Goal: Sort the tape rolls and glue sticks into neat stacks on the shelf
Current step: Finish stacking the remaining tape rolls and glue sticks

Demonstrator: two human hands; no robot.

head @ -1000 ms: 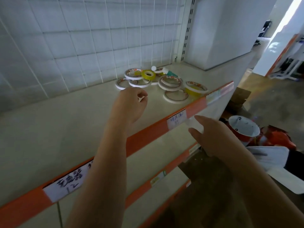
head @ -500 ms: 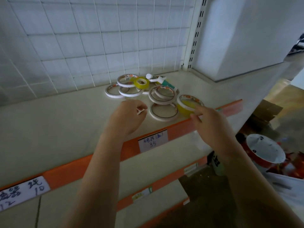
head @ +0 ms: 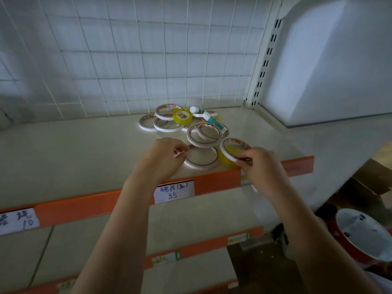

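A loose pile of several white tape rolls lies on the top shelf (head: 84,149) near its orange front lip. A small yellow roll (head: 182,116) and a glue stick (head: 206,117) with a white cap and teal body sit at the back of the pile. My left hand (head: 163,158) has its fingers curled at the near edge of a flat white roll (head: 201,159). My right hand (head: 257,164) pinches the near rim of a white roll (head: 234,147) that rests on a yellow roll (head: 228,159).
A white wire grid (head: 148,60) backs the shelf, and a slotted upright (head: 265,60) and white side panel stand at right. Handwritten price labels (head: 174,190) hang on the orange lip. Lower shelves lie below. A red-rimmed bucket (head: 364,234) sits on the floor at right.
My right hand rose from below the shelf edge to the front-right roll and now pinches it. My left hand moved forward to the flat white roll. The view came closer to the pile.
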